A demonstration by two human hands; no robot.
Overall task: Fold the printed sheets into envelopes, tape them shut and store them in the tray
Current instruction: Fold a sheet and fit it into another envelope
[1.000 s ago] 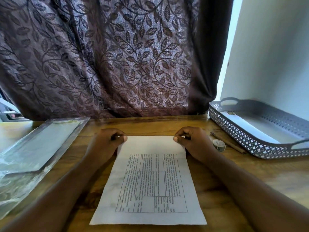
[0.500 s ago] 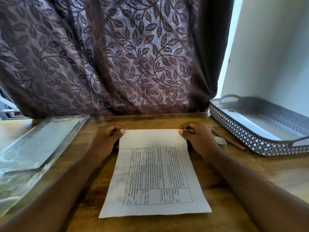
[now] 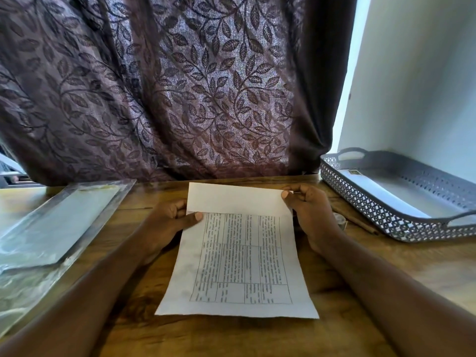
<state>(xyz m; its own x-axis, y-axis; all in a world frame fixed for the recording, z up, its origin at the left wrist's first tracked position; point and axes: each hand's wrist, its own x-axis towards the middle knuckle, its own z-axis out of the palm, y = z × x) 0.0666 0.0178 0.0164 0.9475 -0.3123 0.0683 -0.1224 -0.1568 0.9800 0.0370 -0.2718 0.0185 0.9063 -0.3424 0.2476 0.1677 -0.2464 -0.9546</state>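
Note:
A white printed sheet (image 3: 239, 264) with a table of text lies on the wooden table (image 3: 425, 269) in front of me. Its far edge is lifted and turned back toward me, blank side up. My left hand (image 3: 172, 222) pinches the sheet's upper left corner, thumb on top. My right hand (image 3: 309, 210) pinches the upper right corner. A grey lattice tray (image 3: 381, 217) with handles stands at the right and holds a white envelope (image 3: 381, 194). A small roll of clear tape (image 3: 341, 220) peeks out behind my right wrist.
A clear plastic sleeve of blank sheets (image 3: 56, 222) lies at the left. A thin brown stick or pencil (image 3: 358, 221) lies between my right hand and the tray. A leaf-patterned curtain (image 3: 180, 86) hangs behind the table, a white wall at the right.
Both hands have lifted the sheet's far edge off the table and folded it back toward me, so a blank strip now covers the top of the print.

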